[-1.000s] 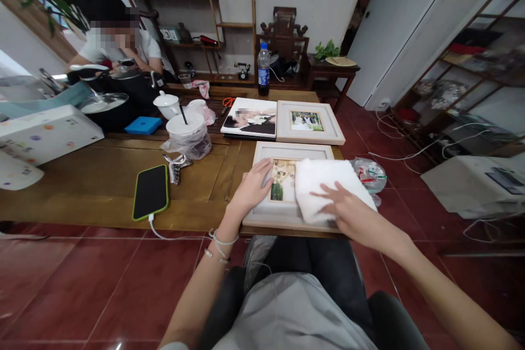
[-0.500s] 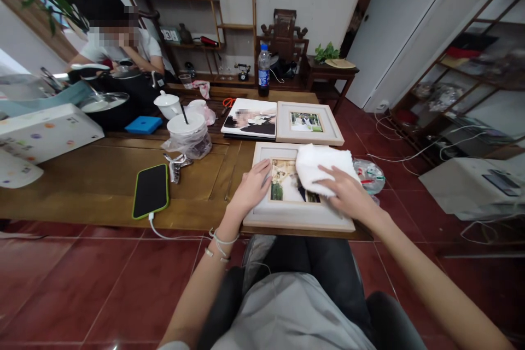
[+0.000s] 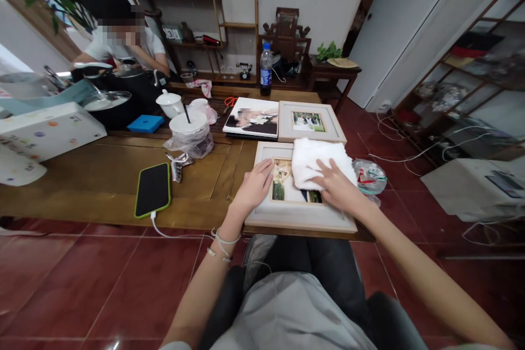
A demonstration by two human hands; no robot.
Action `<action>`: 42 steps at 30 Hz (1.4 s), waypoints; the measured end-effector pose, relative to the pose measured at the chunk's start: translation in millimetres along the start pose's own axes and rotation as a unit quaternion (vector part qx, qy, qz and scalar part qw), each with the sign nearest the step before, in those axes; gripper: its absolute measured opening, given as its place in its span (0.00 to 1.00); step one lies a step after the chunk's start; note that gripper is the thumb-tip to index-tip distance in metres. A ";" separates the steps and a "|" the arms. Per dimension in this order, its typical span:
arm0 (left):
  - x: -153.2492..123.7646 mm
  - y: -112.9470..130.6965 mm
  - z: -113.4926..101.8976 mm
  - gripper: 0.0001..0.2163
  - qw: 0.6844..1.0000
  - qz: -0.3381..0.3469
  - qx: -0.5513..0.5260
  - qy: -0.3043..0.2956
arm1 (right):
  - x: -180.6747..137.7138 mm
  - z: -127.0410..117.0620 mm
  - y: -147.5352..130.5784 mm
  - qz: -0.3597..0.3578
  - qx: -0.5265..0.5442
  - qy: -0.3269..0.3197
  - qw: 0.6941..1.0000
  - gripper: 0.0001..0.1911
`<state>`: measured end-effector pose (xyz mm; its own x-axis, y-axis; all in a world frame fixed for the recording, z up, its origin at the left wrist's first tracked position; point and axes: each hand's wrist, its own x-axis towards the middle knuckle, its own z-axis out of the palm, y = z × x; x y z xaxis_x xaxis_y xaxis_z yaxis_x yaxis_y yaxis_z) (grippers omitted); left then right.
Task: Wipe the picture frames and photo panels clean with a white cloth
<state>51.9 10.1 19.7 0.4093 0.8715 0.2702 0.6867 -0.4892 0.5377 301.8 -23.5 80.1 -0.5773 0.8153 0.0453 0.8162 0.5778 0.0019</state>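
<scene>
A pale wooden picture frame [image 3: 258, 213] lies flat at the table's front edge, with a wide white mat around a photo [image 3: 279, 181]. My left hand [image 3: 255, 186] rests on the frame's left side, fingers stretched out, fingertips by the photo's edge. Under my right hand [image 3: 338, 185] is a folded white cloth [image 3: 314, 156], held down against the frame's right half. The fingers of that hand spread over the cloth, which hides the upper right of the photo.
Behind lie a second frame [image 3: 336, 130] and a photo album [image 3: 251, 130]. To the left are a charging phone [image 3: 153, 190], a bagged cup [image 3: 189, 130], a blue box [image 3: 145, 123] and a white box [image 3: 53, 131]. A bottle [image 3: 266, 71] stands farther back. Another person [image 3: 150, 49] sits across the table.
My right hand and the white cloth have slid slightly up and to the left over the frame. My left hand keeps its place on the frame.
</scene>
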 end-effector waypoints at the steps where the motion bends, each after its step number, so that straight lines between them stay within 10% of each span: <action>1: 0.0 -0.4 0.3 0.19 1.000 0.000 -0.001 0.002 | -11.6 -4.6 -8.8 -0.006 0.019 -0.019 1.000 0.30; 11: -0.1 -8.0 5.8 0.19 1.000 0.009 -0.004 0.008 | -81.1 -48.3 -68.6 0.026 0.158 -0.150 0.976 0.35; 21: 0.5 -6.0 1.6 0.19 1.000 0.019 -0.011 0.003 | -0.6 -0.1 4.7 0.046 -0.014 0.037 0.998 0.32; 28: -1.8 -2.2 1.3 0.19 1.000 0.014 -0.004 0.010 | 33.9 9.2 12.8 0.074 -0.031 0.044 0.996 0.30; 42: 0.4 -6.2 2.4 0.20 1.000 0.015 0.012 0.002 | -84.0 -56.5 -58.9 -0.011 0.173 -0.151 0.973 0.35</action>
<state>49.3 13.4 14.6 0.4272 0.8568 0.2889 0.6887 -0.5154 0.5100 303.6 -128.1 132.6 -0.6176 0.7470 -0.2460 0.7768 0.5305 -0.3393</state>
